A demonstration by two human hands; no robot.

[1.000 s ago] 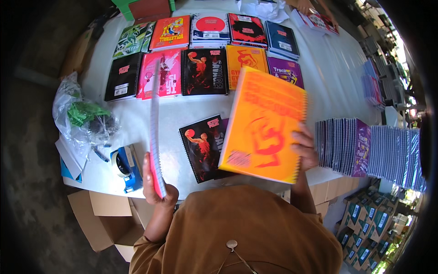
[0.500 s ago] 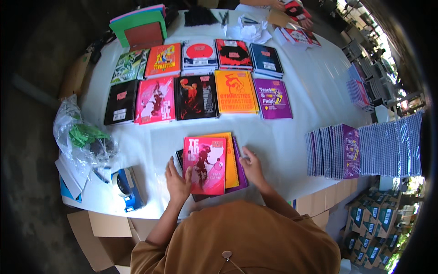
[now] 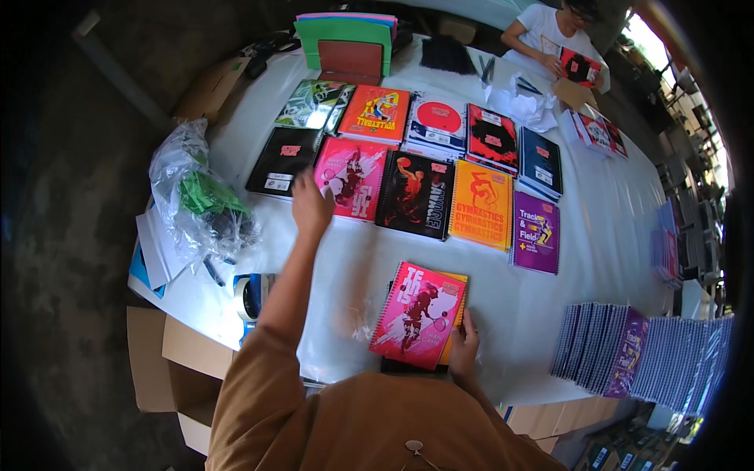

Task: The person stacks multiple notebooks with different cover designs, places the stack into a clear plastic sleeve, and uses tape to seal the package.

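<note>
My left hand (image 3: 312,202) reaches over the near row of notebooks with nothing held. Its fingers, slightly bent and apart, are by the right edge of a black spiral notebook (image 3: 283,161), beside a pink notebook (image 3: 353,177). Whether they touch the cover I cannot tell. Closer to me, my right hand (image 3: 465,345) grips the right edge of a small stack of notebooks. A pink tennis notebook (image 3: 416,318) lies tilted on top of it. Beneath show a yellow-orange notebook (image 3: 457,280) and a black edge.
More notebooks, including an orange one (image 3: 375,114), stand in two rows. At left lie a plastic bag (image 3: 184,169) and tape dispenser (image 3: 250,298). Spiral-bound stacks (image 3: 589,345) stand at right; a green folder (image 3: 342,41) is behind. Another person (image 3: 550,35) holds a red-black notebook.
My left hand has left the stack and moved forward to the black notebook in the row. My right hand has closed on the stack's right edge. The view has turned.
</note>
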